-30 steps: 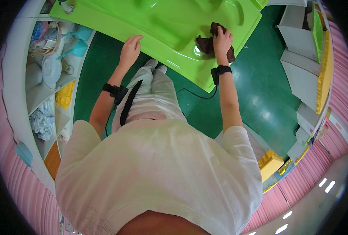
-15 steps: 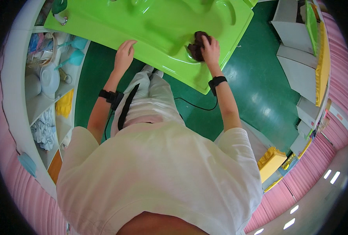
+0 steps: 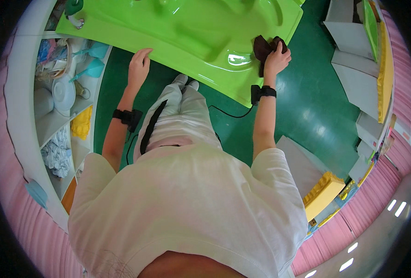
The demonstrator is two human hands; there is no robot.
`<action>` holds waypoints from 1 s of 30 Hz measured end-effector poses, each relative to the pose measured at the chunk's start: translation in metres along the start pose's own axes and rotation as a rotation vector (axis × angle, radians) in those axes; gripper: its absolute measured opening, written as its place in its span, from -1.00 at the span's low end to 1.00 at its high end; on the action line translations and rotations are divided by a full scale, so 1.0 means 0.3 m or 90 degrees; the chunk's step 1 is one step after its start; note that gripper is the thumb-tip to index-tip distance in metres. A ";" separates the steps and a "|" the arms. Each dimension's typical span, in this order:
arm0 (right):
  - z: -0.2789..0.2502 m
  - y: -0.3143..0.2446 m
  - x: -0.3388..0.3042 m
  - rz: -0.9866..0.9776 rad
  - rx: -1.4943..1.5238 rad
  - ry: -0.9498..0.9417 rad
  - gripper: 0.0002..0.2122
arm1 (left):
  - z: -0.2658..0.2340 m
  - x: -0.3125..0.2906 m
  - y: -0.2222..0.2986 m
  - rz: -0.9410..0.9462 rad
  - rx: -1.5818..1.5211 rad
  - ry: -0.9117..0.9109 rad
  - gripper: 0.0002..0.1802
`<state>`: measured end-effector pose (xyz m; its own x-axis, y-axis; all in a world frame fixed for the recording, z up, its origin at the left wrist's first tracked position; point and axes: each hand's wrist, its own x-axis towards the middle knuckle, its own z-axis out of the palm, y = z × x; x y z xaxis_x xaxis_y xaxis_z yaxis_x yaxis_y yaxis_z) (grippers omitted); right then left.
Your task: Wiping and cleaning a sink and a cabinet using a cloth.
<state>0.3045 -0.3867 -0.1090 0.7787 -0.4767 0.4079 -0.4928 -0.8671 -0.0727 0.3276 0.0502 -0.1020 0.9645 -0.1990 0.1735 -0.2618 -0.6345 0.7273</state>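
A dark brown cloth (image 3: 262,48) lies bunched over the right rim of a glossy lime-green moulded basin (image 3: 196,74). My right hand (image 3: 276,61) is closed on the cloth at that rim, and part of the cloth sticks out beyond my fingers. Close to the basin's near edge, toward the left, my left hand (image 3: 139,68) hangs with fingers loosely extended and nothing in them. Whether its fingertips touch the edge I cannot tell. A black band with a small box sits on each wrist.
White shelves (image 3: 52,127) on the left hold teal scoops (image 3: 94,68), a pale round lid (image 3: 63,95) and a yellow cloth (image 3: 81,123). White shelf units (image 3: 353,83) with yellow trim stand at right on the green floor (image 3: 302,106). A black cable (image 3: 231,115) hangs near my right wrist.
My right hand has carried the brown cloth rightward, from the small hollow to the basin's right rim. My left hand has shifted slightly left and down.
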 end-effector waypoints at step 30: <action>-0.159 -0.156 -0.452 0.018 -0.050 -0.083 -0.50 | -0.124 0.082 -0.140 0.027 0.031 0.011 -0.78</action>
<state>0.2033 -0.2746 -0.1174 0.8057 -0.5195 0.2846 -0.5396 -0.8418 -0.0089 0.3637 0.0998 -0.1036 0.9530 -0.2141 0.2145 -0.3030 -0.6610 0.6865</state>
